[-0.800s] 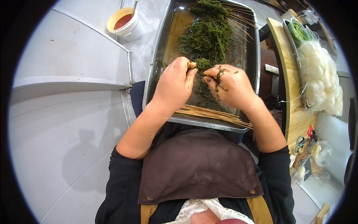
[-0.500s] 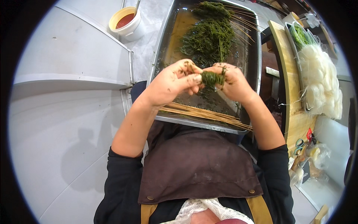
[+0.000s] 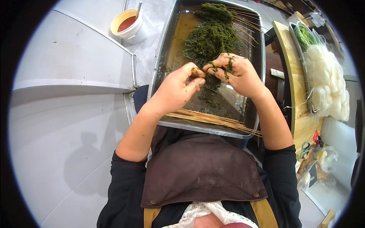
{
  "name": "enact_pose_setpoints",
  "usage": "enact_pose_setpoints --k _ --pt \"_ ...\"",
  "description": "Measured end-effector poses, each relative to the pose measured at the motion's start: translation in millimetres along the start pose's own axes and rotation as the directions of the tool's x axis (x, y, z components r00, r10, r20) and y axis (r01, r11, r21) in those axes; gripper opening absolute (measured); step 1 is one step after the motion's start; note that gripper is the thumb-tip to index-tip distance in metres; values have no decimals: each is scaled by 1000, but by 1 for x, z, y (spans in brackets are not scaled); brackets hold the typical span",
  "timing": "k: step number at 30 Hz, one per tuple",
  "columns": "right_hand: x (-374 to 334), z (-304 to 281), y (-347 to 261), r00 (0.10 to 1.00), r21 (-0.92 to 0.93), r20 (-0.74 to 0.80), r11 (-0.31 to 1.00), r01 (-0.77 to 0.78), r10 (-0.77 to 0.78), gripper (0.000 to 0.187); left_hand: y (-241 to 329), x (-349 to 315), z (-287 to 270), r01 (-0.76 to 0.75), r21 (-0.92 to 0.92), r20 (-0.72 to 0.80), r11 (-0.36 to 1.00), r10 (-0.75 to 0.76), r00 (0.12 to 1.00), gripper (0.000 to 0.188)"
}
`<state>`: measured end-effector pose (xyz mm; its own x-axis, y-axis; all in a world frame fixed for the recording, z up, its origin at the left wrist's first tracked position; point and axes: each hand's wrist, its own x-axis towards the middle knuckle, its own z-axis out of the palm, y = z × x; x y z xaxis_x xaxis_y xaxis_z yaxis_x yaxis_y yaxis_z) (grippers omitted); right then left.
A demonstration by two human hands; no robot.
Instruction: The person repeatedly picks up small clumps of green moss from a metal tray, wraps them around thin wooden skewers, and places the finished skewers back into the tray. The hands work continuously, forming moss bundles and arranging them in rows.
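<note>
Both left hand and right hand are bunching fingers together (gripping what, I cannot tell) near green strands in a tray.

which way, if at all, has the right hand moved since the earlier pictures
Yes, the right hand has moved farther from the near rim of the metal tray, toward its far end.

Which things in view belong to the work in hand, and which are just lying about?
Seemingly in use:
- left hand, right hand
- green strands
- metal tray
- thin sticks

Seemingly lying about:
- white bucket
- white thread-like bundles
- scissors
</note>
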<state>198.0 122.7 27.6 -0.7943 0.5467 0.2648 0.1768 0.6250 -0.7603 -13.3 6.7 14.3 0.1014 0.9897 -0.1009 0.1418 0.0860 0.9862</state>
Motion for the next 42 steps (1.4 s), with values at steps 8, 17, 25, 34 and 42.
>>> enact_pose_setpoints --k 8,17,25,34,42 --pt "-14 30 -2 940 452 76 828 -331 334 16 -5 6 8 -160 -389 -191 907 90 977 11" --pt "-13 40 -18 957 -239 -281 960 -148 78 18 -5 14 19 -187 457 -423 870 398 814 14" --pt "-11 20 -8 980 -337 -167 940 49 -111 19 -4 10 7 -69 375 -192 925 150 970 15" --pt "-10 8 11 912 550 233 728 -409 337 6 -16 8 -10 116 -357 199 927 -46 979 13" --pt "0 3 13 852 534 338 664 -523 399 24 -12 -3 5 -88 -445 49 891 122 991 17"
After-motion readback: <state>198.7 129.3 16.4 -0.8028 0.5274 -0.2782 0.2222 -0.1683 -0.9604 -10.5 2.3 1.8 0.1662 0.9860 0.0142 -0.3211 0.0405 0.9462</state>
